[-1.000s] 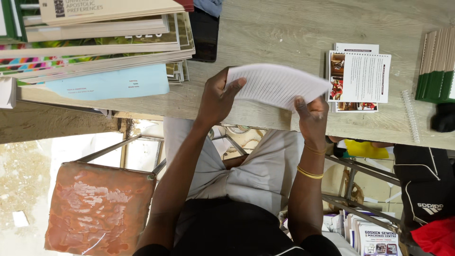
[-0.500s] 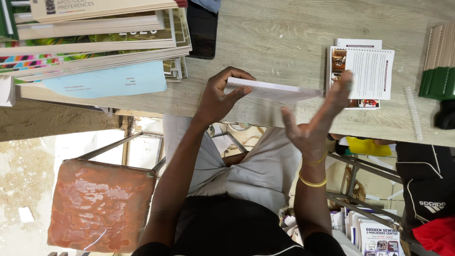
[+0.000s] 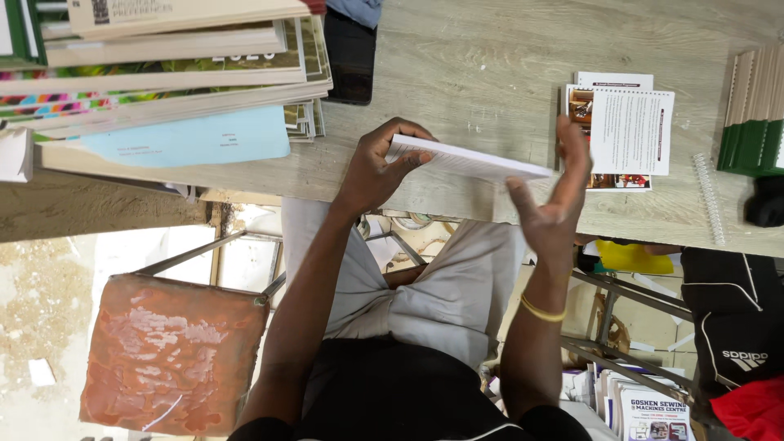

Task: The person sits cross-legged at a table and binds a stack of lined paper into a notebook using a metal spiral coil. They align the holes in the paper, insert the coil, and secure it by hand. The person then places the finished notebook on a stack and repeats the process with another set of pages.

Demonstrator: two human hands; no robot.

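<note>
Gripping white paper stack (image 3: 469,161) at its left end w/ left hand (image 3: 377,167), fingers curled shut round it; right hand (image 3: 554,196) flat-open, palm vs stack's right end, over wooden table (image 3: 457,57).

Lying matt on pale grained wood table (image 3: 490,49): white paper stack (image 3: 465,159); showing glossy black: phone (image 3: 351,57).
</note>
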